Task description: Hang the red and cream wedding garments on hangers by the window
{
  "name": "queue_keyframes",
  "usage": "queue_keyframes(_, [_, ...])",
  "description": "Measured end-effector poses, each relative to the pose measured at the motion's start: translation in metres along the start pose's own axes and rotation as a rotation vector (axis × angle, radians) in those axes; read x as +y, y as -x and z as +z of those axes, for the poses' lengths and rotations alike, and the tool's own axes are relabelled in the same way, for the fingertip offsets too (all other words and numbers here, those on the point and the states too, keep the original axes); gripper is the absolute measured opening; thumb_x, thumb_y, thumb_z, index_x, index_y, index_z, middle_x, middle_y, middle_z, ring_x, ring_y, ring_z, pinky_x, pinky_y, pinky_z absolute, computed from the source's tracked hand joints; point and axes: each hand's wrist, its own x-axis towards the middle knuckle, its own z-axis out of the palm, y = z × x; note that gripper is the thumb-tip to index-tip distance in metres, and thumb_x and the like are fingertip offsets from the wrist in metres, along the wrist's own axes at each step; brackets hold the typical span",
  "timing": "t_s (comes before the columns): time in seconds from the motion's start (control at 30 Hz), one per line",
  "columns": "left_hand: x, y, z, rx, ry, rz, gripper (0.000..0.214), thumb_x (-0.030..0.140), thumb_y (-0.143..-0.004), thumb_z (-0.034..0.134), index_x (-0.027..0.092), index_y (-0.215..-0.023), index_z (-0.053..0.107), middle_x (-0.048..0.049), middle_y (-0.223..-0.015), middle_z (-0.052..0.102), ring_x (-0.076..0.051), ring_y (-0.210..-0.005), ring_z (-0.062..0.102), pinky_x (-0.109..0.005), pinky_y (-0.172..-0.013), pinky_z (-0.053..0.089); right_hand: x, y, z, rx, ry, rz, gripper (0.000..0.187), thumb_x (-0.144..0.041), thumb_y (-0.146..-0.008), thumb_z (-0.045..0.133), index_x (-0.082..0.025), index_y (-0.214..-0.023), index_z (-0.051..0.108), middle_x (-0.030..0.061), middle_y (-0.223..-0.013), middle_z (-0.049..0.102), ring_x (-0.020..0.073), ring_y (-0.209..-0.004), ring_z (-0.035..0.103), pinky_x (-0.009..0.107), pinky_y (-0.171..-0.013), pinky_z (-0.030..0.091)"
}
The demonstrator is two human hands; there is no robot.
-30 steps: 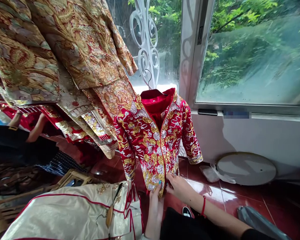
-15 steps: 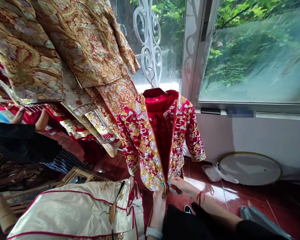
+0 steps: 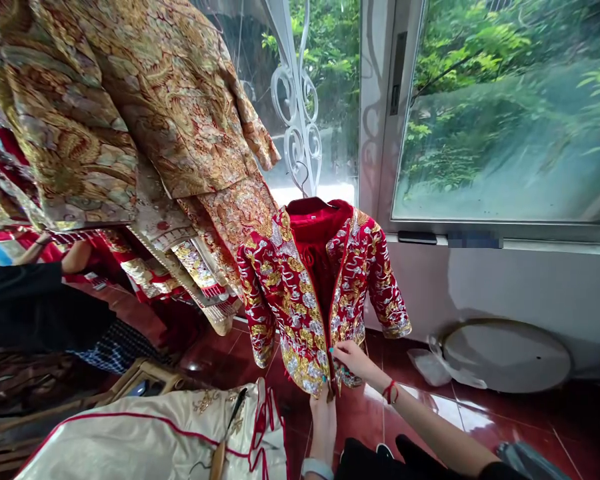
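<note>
A red jacket [image 3: 285, 287] thick with gold and silver embroidery hangs on a hanger in front of the window, its front slightly parted. My left hand [image 3: 324, 403] reaches up from below and pinches the bottom hem at the front opening. My right hand [image 3: 351, 358] comes in from the right, fingers closed on the right front edge just above the hem. The two hands meet at the jacket's lower front. A red cord circles my right wrist.
Gold brocade garments [image 3: 130, 113] hang at the upper left. A cream garment with red piping [image 3: 155, 433] lies at the lower left. Another person in black [image 3: 35, 307] is at the far left. A round white disc [image 3: 505, 357] leans on the wall. The floor is red tile.
The jacket's front, wide apart half a second ago, is drawn closer together. My right hand has moved up the front edge, and the view has shifted slightly.
</note>
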Motion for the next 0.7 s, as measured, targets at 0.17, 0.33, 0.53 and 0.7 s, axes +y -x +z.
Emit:
queue_keyframes(0.17, [0.007,0.003,-0.005,0.193,-0.145,-0.002,0.044,0.025,-0.060,0.080,0.021,-0.099,0.060,-0.0112,-0.105,0.066,-0.034,-0.113,0.062,-0.045,-0.098,0.049,0.006,0.000,0.005,-0.045,0.035,-0.024,0.029,-0.023,-0.081,0.049,-0.018,-0.053,0.043,-0.0046,-0.048,0.048,0.0071,-0.045,0.037,0.020,-0.047,0.026])
queue_keyframes(0.33, [0.102,0.009,0.048,0.197,-0.781,0.866,0.082,0.025,-0.064,0.075,0.023,-0.138,0.039,-0.0167,-0.146,0.039,-0.034,-0.141,0.033,-0.047,-0.118,0.025,0.013,-0.002,0.011,-0.043,0.047,-0.015,0.030,-0.026,-0.081,0.048,-0.020,-0.054,0.038,-0.0064,-0.046,0.041,0.0070,-0.044,0.033,0.021,-0.046,0.024])
queue_keyframes(0.53, [0.246,-0.015,0.170,-0.245,-1.335,1.013,0.122,0.017,-0.046,0.084,0.015,-0.151,0.021,-0.0201,-0.163,0.004,-0.040,-0.149,-0.004,-0.058,-0.116,-0.002,0.006,-0.017,0.014,-0.035,0.068,0.030,0.031,-0.030,-0.078,0.049,-0.021,-0.051,0.037,-0.0059,-0.045,0.040,0.0066,-0.041,0.028,0.023,-0.044,0.018])
queue_keyframes(0.7, [0.175,-0.028,0.133,-0.410,-1.330,0.659,0.124,0.014,-0.044,0.078,0.015,-0.153,0.018,-0.0196,-0.163,0.004,-0.036,-0.150,-0.002,-0.054,-0.118,-0.002,-0.005,-0.043,0.012,0.087,0.099,-0.013,0.029,-0.024,-0.079,0.045,-0.021,-0.051,0.034,-0.0065,-0.049,0.035,0.0084,-0.048,0.029,0.024,-0.050,0.021])
